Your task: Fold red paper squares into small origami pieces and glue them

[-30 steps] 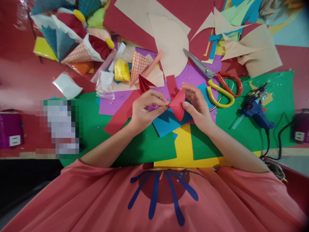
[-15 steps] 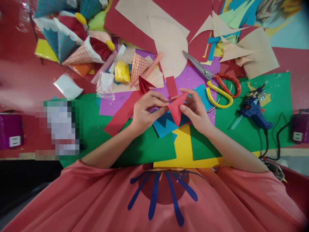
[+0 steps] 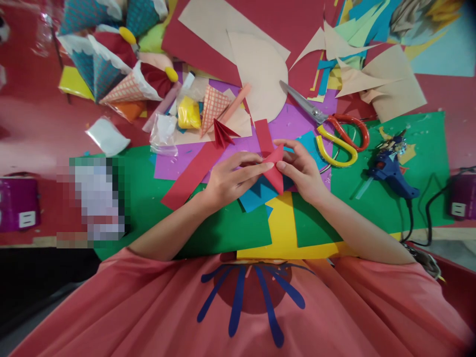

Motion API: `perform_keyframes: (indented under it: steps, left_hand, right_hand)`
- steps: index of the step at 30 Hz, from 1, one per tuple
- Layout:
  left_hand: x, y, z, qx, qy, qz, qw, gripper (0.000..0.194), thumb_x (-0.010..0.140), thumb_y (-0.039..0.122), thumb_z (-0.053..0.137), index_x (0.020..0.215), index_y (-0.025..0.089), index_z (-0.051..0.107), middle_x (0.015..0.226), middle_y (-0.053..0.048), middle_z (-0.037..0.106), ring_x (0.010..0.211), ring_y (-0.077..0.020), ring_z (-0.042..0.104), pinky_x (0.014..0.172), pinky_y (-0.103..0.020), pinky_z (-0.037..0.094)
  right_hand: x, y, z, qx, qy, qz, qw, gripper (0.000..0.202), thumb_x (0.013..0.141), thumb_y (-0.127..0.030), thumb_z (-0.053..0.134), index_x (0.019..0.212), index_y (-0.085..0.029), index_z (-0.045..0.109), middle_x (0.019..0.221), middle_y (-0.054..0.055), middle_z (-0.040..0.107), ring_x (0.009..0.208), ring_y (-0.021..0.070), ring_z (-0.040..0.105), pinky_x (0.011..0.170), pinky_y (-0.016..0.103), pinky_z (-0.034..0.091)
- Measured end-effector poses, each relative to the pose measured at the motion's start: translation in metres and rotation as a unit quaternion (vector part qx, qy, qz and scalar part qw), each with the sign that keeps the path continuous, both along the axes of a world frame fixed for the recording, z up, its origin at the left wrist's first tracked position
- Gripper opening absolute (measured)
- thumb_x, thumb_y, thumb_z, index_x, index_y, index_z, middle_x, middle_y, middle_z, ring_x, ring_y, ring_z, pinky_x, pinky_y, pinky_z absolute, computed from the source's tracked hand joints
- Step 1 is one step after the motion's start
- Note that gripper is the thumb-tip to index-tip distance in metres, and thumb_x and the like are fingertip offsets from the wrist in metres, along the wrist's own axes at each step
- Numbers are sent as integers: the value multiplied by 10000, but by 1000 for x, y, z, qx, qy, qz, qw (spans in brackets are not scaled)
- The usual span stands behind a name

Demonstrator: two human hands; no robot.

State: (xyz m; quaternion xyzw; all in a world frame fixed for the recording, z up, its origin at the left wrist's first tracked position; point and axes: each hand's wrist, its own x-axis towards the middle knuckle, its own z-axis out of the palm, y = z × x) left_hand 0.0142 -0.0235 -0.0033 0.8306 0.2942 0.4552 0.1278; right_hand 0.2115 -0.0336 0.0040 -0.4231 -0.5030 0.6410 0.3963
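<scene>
Between my two hands is a folded piece of red paper (image 3: 275, 174), its tip pointing up. The thumb and fingers of my left hand (image 3: 232, 178) pinch it from the left. On the other side, my right hand (image 3: 300, 171) grips its right edge between thumb and fingers. Beyond my left hand lies a pleated dark-red paper fan (image 3: 224, 134), touching a long red strip (image 3: 191, 174). A shorter red strip (image 3: 263, 136) lies just past the held paper. Zigzag-cut blue paper (image 3: 256, 195) shows underneath my hands.
Scissors (image 3: 316, 116) with red and yellow handles lie at the right, blades partly on a cream sheet (image 3: 260, 74). A blue glue gun (image 3: 392, 173) rests on the green sheet (image 3: 427, 141), its cord trailing right. Paper cones (image 3: 128, 84) and small bags crowd the far left.
My left thumb has moved onto the front of the red paper, and the left fingers have shifted right. The paper has turned slightly in my hands.
</scene>
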Motion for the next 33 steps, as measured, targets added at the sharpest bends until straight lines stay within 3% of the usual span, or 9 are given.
perform_keyframes:
  steps: [9, 13, 18, 21, 23, 26, 29, 31, 33]
  left_hand:
    - [-3, -1, -1, 60, 36, -26, 997, 247, 900, 153, 584, 1129, 216, 653, 889, -3, 733, 778, -73, 679, 700, -184, 526]
    - [-1, -2, 0, 60, 39, -44, 996, 266, 899, 140, 581, 1151, 207, 635, 884, 0, 738, 792, -75, 686, 704, -188, 523]
    - [-1, -3, 0, 62, 38, -58, 996, 190, 893, 118, 587, 1070, 156, 646, 874, -11, 743, 801, -81, 694, 704, -193, 527]
    - [-1, -3, 1, 63, 36, -52, 996, 176, 879, 101, 604, 1043, 140, 656, 866, -16, 747, 791, -82, 696, 710, -191, 536]
    - [-1, -2, 1, 55, 25, -26, 998, 175, 868, 100, 621, 1031, 142, 667, 873, -19, 752, 799, -84, 701, 728, -185, 548]
    - [-1, 0, 0, 23, 20, 16, 999, 174, 862, 110, 631, 1022, 148, 686, 907, -24, 767, 833, -94, 716, 758, -185, 569]
    - [-1, 1, -1, -6, 21, 25, 999, 194, 875, 123, 617, 1049, 162, 693, 940, -21, 774, 844, -102, 726, 767, -193, 583]
    - [0, 1, 0, -11, 18, 23, 1000, 201, 877, 128, 616, 1057, 169, 695, 954, -22, 775, 842, -106, 729, 765, -198, 588]
    - [1, 0, 0, -10, 17, 20, 1000, 188, 874, 125, 619, 1042, 157, 697, 947, -30, 775, 841, -110, 730, 761, -199, 590]
  right_hand:
    - [-2, 2, 1, -47, 47, -41, 997, 317, 750, -475, 736, 914, -236, 608, 785, -33, 640, 650, 94, 577, 585, 219, 492]
    - [0, 4, -1, -72, 68, -31, 995, 271, 753, -458, 739, 814, -232, 604, 626, -63, 589, 496, 77, 511, 467, 208, 440]
    - [0, 5, 0, -81, 68, -26, 994, 316, 756, -475, 728, 703, -215, 556, 551, -72, 564, 438, 64, 486, 431, 196, 406]
    - [0, 4, -2, -45, 30, -51, 997, 310, 835, -512, 625, 744, -221, 575, 589, -53, 573, 477, 77, 521, 480, 214, 452]
    - [1, 3, -2, 39, -25, -104, 993, 297, 887, -525, 542, 898, -239, 619, 767, -11, 646, 668, 117, 628, 637, 259, 531]
    - [7, -1, 0, 236, -152, -156, 947, 384, 917, -565, 439, 1109, -277, 606, 1173, 51, 640, 1137, 224, 596, 990, 417, 483]
    - [11, -6, 3, 390, -284, -111, 869, 405, 869, -598, 493, 1162, -335, 589, 1340, 41, 567, 1299, 297, 484, 1130, 521, 337]
    - [11, -9, 3, 438, -363, -86, 818, 330, 828, -556, 591, 1107, -380, 605, 1352, 7, 562, 1313, 294, 470, 1159, 528, 287]
    - [11, -9, 3, 432, -410, -67, 801, 224, 830, -493, 625, 1033, -398, 626, 1366, -29, 557, 1346, 282, 435, 1187, 540, 219]
